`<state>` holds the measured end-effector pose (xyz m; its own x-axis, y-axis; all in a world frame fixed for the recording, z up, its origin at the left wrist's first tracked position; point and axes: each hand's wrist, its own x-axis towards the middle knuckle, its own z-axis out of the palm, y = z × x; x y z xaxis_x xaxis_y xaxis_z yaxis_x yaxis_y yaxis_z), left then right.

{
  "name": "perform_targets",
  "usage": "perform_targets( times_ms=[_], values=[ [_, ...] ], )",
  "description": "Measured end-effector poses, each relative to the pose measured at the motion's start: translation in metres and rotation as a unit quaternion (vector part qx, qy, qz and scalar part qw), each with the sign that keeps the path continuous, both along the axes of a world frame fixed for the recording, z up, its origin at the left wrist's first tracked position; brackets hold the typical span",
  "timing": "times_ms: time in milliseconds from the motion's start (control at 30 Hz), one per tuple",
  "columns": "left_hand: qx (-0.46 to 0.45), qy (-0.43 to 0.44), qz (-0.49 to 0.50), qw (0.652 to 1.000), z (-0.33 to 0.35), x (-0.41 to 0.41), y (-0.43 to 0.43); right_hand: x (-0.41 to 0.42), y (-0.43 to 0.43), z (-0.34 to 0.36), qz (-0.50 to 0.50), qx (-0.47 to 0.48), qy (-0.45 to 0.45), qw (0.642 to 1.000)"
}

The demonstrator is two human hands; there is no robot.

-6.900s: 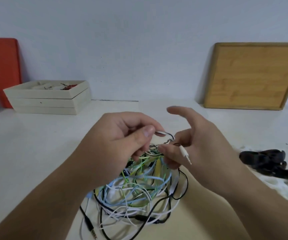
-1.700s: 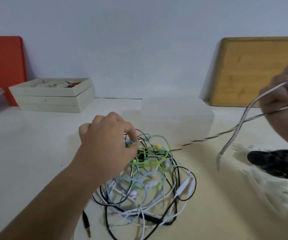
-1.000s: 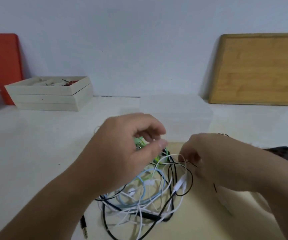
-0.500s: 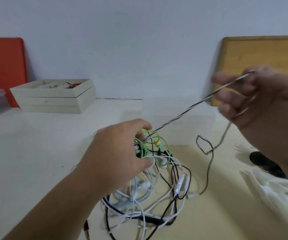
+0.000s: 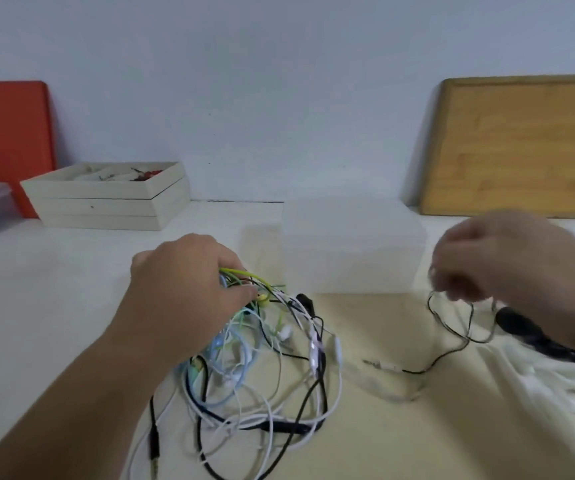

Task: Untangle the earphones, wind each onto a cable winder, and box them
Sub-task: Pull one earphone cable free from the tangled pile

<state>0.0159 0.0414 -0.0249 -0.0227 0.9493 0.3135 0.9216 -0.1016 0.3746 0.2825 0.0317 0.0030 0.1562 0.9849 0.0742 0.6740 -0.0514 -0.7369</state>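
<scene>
Desk (image 5: 37, 289) is carrying everything; a clear box (image 5: 352, 244) is standing at the back, between the two hands. The tangle (image 5: 255, 362) of earphones is lying front centre under the left hand (image 5: 189, 292), whose fingers are curling into its top, gripping green strands. The right hand (image 5: 507, 265), blurred, is hovering well to the right, fingers pinching a dark cable (image 5: 452, 344) that is hanging in loops and trailing leftward toward the tangle; whether it is fully free, cannot tell. Black winders (image 5: 528, 332) are lying just below that hand, so it is likely the nearer one for winding.
</scene>
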Motion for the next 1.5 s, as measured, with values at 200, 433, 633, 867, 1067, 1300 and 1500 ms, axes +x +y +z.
perform_targets(
  times_ms=[200, 433, 633, 867, 1067, 1300, 1500],
  values=[
    [0.058, -0.002, -0.020, 0.998, -0.005, 0.010, 0.000, -0.045, -0.020, -0.006, 0.083, 0.106, -0.092, 0.987],
    [0.124, -0.023, -0.055, 0.990, -0.010, 0.017, -0.001, -0.075, -0.016, -0.034, 0.120, 0.045, -0.133, 0.983],
    [0.012, -0.002, -0.077, 0.997, -0.004, 0.000, 0.001, -0.047, -0.008, -0.017, 0.144, 0.100, 0.178, 0.968],
    [-0.047, -0.138, -0.060, 0.987, 0.007, -0.021, 0.008, -0.033, -0.001, 0.000, 0.130, 0.103, 0.563, 0.810],
    [-0.039, -0.452, 0.040, 0.890, 0.018, -0.044, 0.019, -0.006, 0.007, 0.005, 0.070, 0.141, 0.667, 0.728],
    [-0.047, -0.296, 0.101, 0.949, 0.041, -0.062, 0.025, -0.006, 0.001, 0.010, 0.117, 0.113, 0.668, 0.726],
    [0.002, -0.230, -0.240, 0.943, 0.057, 0.012, 0.005, -0.010, 0.000, 0.003, 0.223, 0.109, 0.613, 0.750]
  ],
)
